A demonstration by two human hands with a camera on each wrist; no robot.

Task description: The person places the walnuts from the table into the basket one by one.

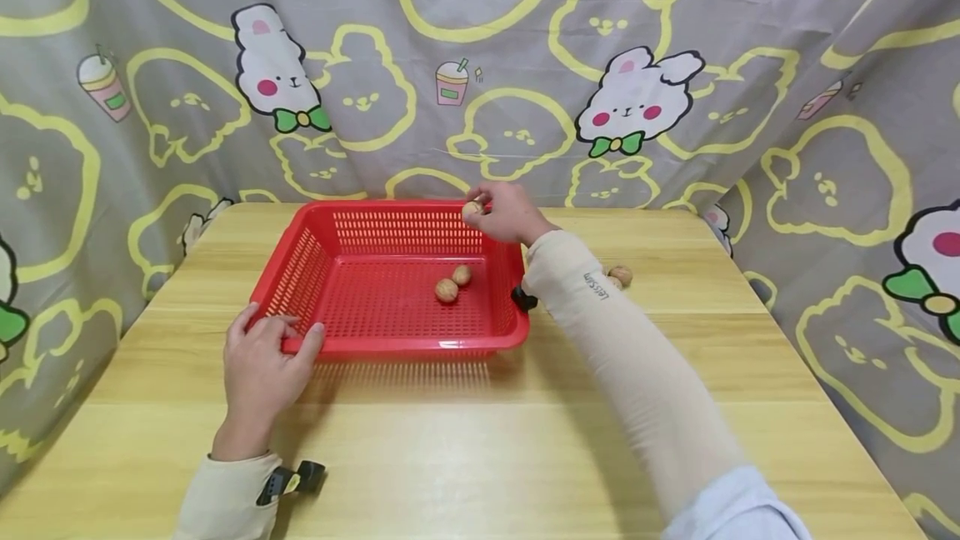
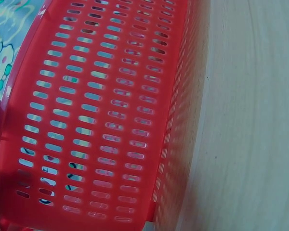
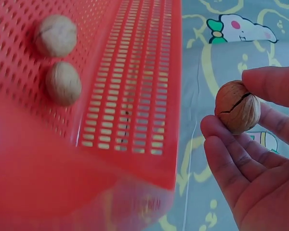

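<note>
A cracked walnut is pinched between the thumb and fingertips of my right hand, above the far right corner of the red plastic basket. Two more walnuts lie on the basket floor, toward its right side. My left hand grips the basket's rim at the near left corner, thumb on top of the rim. In the left wrist view the slotted basket wall fills much of the picture, and only a sliver of that hand shows at the edge.
On the wooden table, right of the basket, more walnuts lie partly hidden behind my right forearm. A grey curtain with cartoon rabbits hangs behind the table and along its sides.
</note>
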